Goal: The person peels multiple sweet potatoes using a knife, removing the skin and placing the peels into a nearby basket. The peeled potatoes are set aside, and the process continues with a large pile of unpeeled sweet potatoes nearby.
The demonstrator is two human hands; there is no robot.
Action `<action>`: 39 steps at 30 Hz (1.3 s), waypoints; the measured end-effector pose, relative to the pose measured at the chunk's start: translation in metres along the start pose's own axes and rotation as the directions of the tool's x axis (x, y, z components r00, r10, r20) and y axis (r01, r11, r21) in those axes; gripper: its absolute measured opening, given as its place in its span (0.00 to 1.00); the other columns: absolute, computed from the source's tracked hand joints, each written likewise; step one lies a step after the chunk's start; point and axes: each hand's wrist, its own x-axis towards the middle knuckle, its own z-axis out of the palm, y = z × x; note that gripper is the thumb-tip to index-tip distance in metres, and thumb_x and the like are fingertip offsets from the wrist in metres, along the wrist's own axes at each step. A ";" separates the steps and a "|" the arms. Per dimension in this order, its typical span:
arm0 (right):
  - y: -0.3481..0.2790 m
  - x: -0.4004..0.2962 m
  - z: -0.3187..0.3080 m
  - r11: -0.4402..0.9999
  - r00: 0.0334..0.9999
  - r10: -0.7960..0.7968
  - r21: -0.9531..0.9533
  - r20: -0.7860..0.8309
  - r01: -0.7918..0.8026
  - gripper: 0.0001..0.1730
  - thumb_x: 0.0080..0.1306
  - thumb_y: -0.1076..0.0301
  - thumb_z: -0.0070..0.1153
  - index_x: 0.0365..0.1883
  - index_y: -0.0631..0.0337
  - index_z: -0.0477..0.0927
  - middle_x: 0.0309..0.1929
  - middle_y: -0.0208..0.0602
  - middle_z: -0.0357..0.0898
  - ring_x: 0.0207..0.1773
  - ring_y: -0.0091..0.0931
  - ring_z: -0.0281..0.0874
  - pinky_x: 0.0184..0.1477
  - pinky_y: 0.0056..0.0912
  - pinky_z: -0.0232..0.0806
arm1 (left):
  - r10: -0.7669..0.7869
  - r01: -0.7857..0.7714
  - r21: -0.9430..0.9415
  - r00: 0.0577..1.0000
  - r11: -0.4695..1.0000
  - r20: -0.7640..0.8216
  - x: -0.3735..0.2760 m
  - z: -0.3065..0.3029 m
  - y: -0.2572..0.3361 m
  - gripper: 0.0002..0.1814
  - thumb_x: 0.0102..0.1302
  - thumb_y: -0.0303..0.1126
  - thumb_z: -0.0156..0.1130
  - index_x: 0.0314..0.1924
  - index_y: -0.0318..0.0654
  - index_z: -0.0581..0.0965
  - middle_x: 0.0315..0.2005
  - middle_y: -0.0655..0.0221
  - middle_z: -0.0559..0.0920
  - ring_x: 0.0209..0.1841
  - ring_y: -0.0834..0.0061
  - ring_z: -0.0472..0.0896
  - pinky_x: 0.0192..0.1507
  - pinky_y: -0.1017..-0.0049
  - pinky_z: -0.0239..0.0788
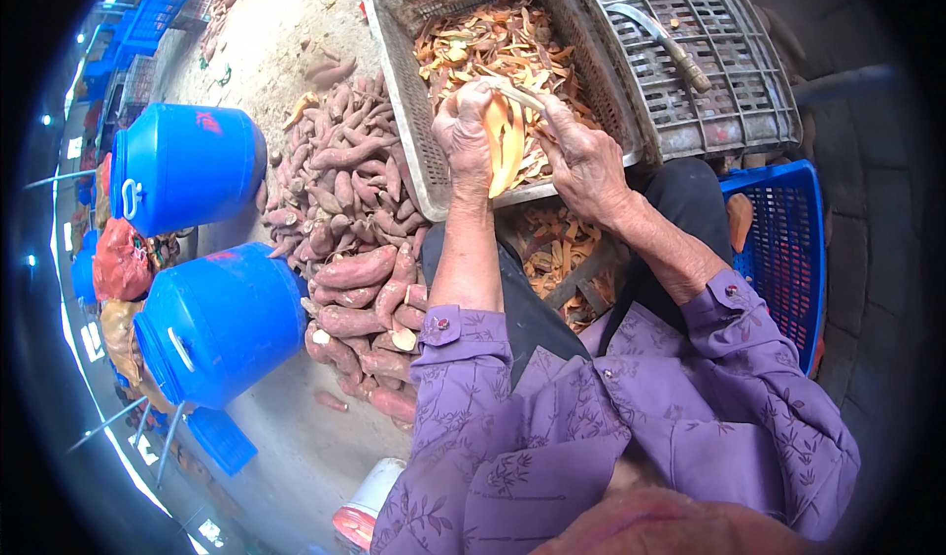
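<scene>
My left hand [463, 138] grips a sweet potato [505, 145] whose bared flesh is orange, with dark streaks along it. In my right hand [587, 160] is a pale, narrow peeling tool [521, 95], reaching across the upper end of the sweet potato; its blade cannot be made out. Both hands are over a dirty whitish plastic crate [410, 104], which holds a heap of orange and brown peelings [510, 34]. More peelings [559, 256] lie below the crate's near edge, between my knees.
Left of the crate, unpeeled sweet potatoes [355, 259] form a large pile beside two blue plastic barrels [199, 167]. A curved knife [672, 49] rests on an upturned grey crate [728, 123] at right. Near my right knee, a blue basket [805, 208] contains a peeled sweet potato [739, 221].
</scene>
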 end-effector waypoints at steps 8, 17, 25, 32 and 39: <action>-0.020 -0.082 -0.007 0.987 0.919 -0.034 0.160 0.392 -0.032 0.30 0.59 0.75 0.52 0.61 0.43 0.70 0.26 0.50 0.78 0.31 0.47 0.78 0.35 0.49 0.70 | 0.179 -0.130 -0.328 0.976 0.936 0.124 0.032 -0.026 0.012 0.14 0.67 0.43 0.58 0.39 0.39 0.78 0.40 0.68 0.81 0.43 0.77 0.80 0.44 0.73 0.75; 0.000 0.025 -0.013 0.993 0.997 -0.034 0.111 -0.063 0.041 0.24 0.62 0.72 0.50 0.59 0.51 0.71 0.24 0.53 0.78 0.28 0.45 0.80 0.32 0.47 0.71 | -0.127 0.181 -0.426 0.980 0.887 0.153 0.016 -0.007 0.019 0.14 0.69 0.36 0.55 0.43 0.30 0.73 0.35 0.64 0.79 0.39 0.73 0.80 0.46 0.76 0.77; -0.005 0.017 0.005 0.997 0.998 0.015 -0.079 0.064 -0.010 0.29 0.61 0.74 0.51 0.62 0.57 0.65 0.29 0.55 0.78 0.32 0.49 0.79 0.34 0.49 0.70 | 0.012 -0.013 -0.065 1.000 0.998 -0.013 0.003 0.001 0.008 0.11 0.65 0.33 0.61 0.39 0.30 0.78 0.32 0.70 0.81 0.33 0.79 0.79 0.35 0.82 0.72; -0.035 -0.075 0.005 0.988 0.934 -0.032 0.153 0.357 -0.024 0.26 0.59 0.77 0.54 0.58 0.58 0.72 0.29 0.52 0.77 0.33 0.45 0.79 0.36 0.41 0.70 | -0.008 -0.046 -0.114 0.902 0.992 -0.431 0.033 -0.026 0.019 0.22 0.63 0.51 0.58 0.44 0.37 0.75 0.33 0.65 0.82 0.32 0.69 0.82 0.32 0.72 0.78; -0.006 0.012 -0.023 0.991 0.999 0.001 0.132 -0.032 0.003 0.24 0.61 0.71 0.51 0.58 0.51 0.71 0.30 0.54 0.79 0.35 0.49 0.79 0.38 0.51 0.70 | -0.102 0.056 -0.407 0.991 0.912 -0.092 0.033 -0.012 -0.001 0.17 0.68 0.43 0.52 0.45 0.36 0.75 0.35 0.61 0.82 0.32 0.65 0.82 0.36 0.66 0.78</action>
